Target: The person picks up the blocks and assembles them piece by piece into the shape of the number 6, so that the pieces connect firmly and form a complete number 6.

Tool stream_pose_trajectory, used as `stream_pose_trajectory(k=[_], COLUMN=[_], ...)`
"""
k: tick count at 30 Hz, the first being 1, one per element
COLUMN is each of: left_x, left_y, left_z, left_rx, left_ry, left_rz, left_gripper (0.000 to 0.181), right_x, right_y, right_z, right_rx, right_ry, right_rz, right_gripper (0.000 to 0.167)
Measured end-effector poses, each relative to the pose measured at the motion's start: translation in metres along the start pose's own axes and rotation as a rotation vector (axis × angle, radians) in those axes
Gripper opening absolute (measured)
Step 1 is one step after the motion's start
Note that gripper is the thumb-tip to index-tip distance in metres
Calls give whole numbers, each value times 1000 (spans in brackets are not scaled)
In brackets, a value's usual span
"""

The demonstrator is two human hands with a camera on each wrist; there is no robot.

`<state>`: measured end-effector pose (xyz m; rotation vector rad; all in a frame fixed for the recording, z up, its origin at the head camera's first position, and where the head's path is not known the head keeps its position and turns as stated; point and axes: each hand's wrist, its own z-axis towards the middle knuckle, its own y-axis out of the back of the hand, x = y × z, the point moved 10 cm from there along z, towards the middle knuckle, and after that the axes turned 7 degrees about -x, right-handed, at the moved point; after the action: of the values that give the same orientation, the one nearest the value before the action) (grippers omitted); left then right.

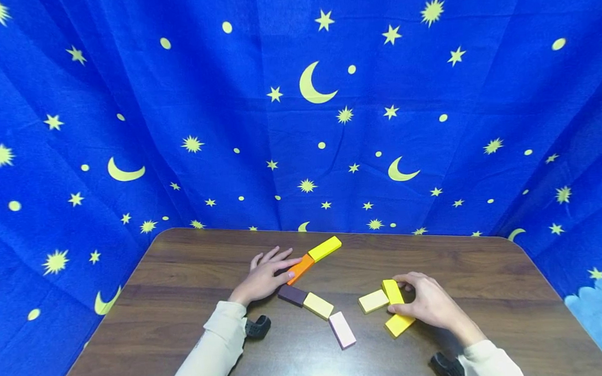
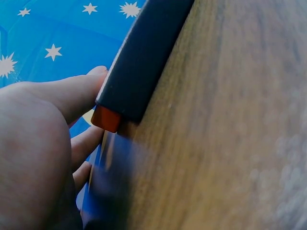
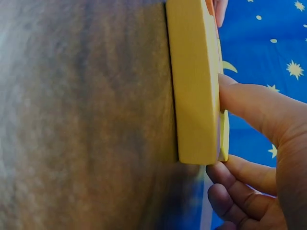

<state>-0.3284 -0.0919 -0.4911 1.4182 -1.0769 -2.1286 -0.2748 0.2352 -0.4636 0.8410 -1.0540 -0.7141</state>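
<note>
My left hand (image 1: pixel 261 279) has its fingers spread, with index finger and thumb touching an orange block (image 1: pixel 301 269). A yellow block (image 1: pixel 325 249) meets the orange one's far end. Near its other end lies a dark brown block (image 1: pixel 292 295), which hides most of the orange block in the left wrist view. My right hand (image 1: pixel 429 298) pinches a yellow block (image 1: pixel 392 291) between thumb and fingers. A pale yellow block (image 1: pixel 373 301) lies left of it, and a deeper yellow block (image 1: pixel 399 325) lies at its near end, filling the foreground of the right wrist view.
Between the hands, a cream-yellow block (image 1: pixel 318 305) touches the dark brown one, and a pale pink block (image 1: pixel 342 330) lies at its near corner. All rest on a brown wooden table (image 1: pixel 194 280). A blue curtain (image 1: pixel 217 63) with stars and moons hangs behind.
</note>
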Motion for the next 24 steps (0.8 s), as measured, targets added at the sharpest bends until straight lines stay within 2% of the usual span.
stream_pose_trajectory(k=[14, 24], left_x=[-2, 0], left_y=[0, -1], left_z=[0, 0], left_rx=[16, 18], left_ry=[19, 25], left_rz=[-4, 10], left_gripper=[41, 42], right_x=[8, 30], right_y=[20, 27], right_z=[-2, -5], right_rx=[-108, -128], right_ry=[45, 124], right_rz=[-22, -3], right_gripper=[63, 62])
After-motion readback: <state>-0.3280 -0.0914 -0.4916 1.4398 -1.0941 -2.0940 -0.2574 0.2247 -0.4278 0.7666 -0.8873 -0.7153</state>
